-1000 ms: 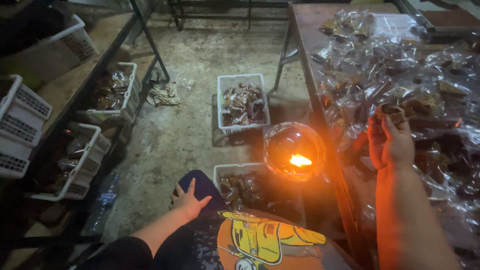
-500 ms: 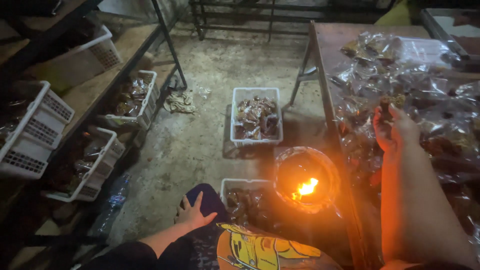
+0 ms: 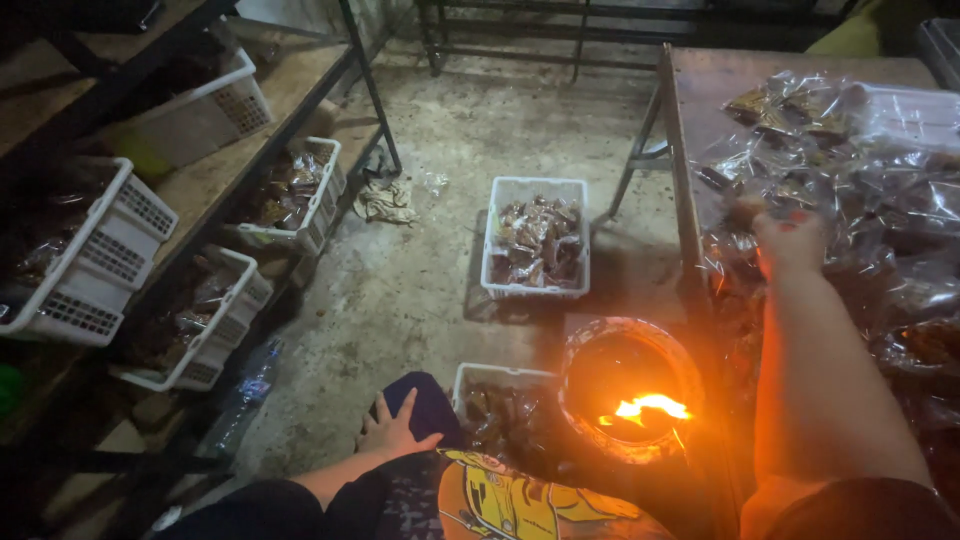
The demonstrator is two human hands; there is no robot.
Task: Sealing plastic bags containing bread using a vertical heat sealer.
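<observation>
A clear packet [image 3: 770, 205] is being gripped on the table [image 3: 700, 90] by the right hand [image 3: 792, 243]; the left hand [image 3: 392, 432] is being rested open on the knee; lifting is called for.

glossy plastic packets [image 3: 850, 190], rough concrete floor [image 3: 430, 270]

Right hand [image 3: 790, 243] fingers blurred, grasp unclear, perhaps on clear packets [image 3: 850, 190]; table [image 3: 700, 80] cut off right.
</observation>
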